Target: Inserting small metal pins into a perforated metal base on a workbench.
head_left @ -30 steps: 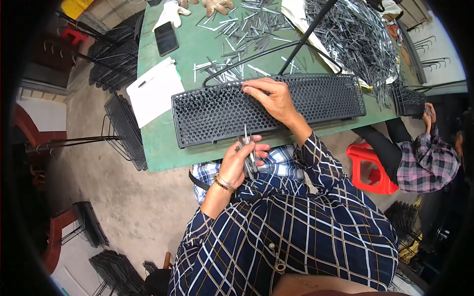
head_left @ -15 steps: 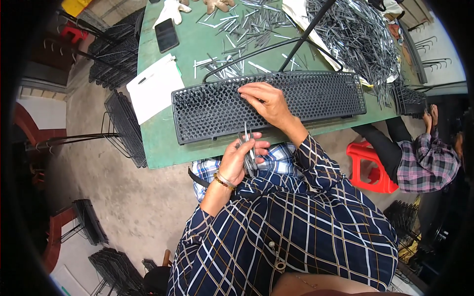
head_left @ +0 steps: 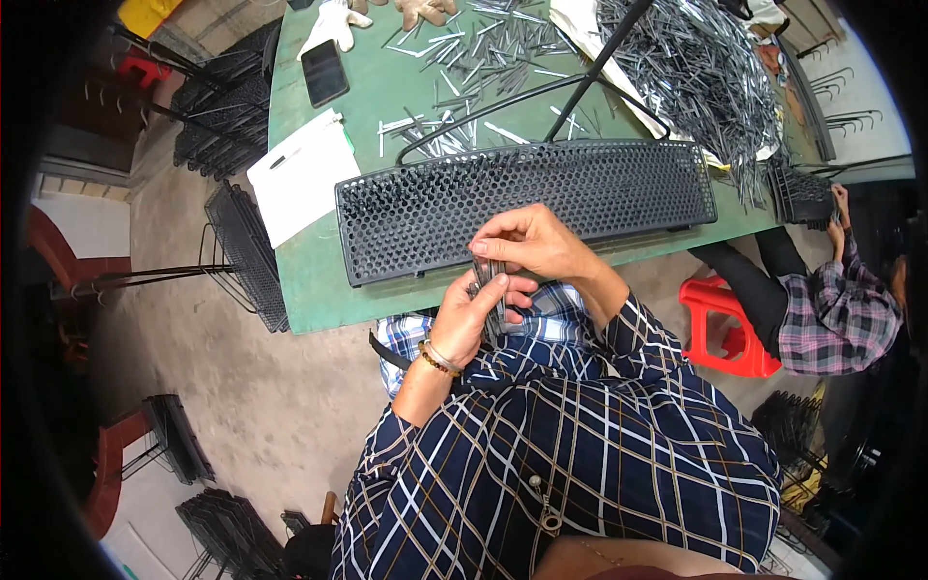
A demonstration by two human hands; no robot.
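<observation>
My left hand [head_left: 468,314] is wrapped round a bundle of slender dark metal pins [head_left: 491,298], held upright just off the table's near edge. My right hand [head_left: 534,244] reaches down to that bundle, its thumb and fingertips pinched on the top ends of the pins. Beyond both hands lies a long black perforated rack [head_left: 522,198] with a wire frame at its back. Pins stand in its holes toward the upper left; the holes nearer me look bare of them.
Loose metal pins [head_left: 503,58] lie across the green table [head_left: 387,116]. A heaped sack of pins [head_left: 696,87] is at back right. A phone [head_left: 325,72], paper [head_left: 302,179] and gloves [head_left: 333,24] sit left. Another person [head_left: 836,319] works at the right by a red stool [head_left: 725,329].
My right hand has come down from the rack's surface to the tops of the pins in my left hand. The left hand has barely moved.
</observation>
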